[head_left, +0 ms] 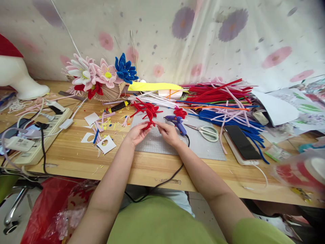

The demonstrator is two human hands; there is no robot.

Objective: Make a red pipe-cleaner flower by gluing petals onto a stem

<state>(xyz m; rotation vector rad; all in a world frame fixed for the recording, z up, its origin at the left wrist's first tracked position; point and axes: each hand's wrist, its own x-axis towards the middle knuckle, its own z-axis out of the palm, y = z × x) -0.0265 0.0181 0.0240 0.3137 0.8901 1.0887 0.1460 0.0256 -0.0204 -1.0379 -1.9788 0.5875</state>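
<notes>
Between my two hands is a red pipe cleaner piece above the grey cutting mat. My left hand is closed on its left side, and the fingertips of my right hand pinch it from the right. Just beyond lie more bent red pipe cleaner shapes, with another small red bundle farther right. A purple glue gun rests on the mat right beside my right hand. Scissors with pale green handles lie to its right.
A pile of red, pink and blue pipe cleaners covers the back right. A phone lies at the right, a power strip at the left. Pipe cleaner flowers stand behind paper scraps. The glue gun's black cord crosses the table edge.
</notes>
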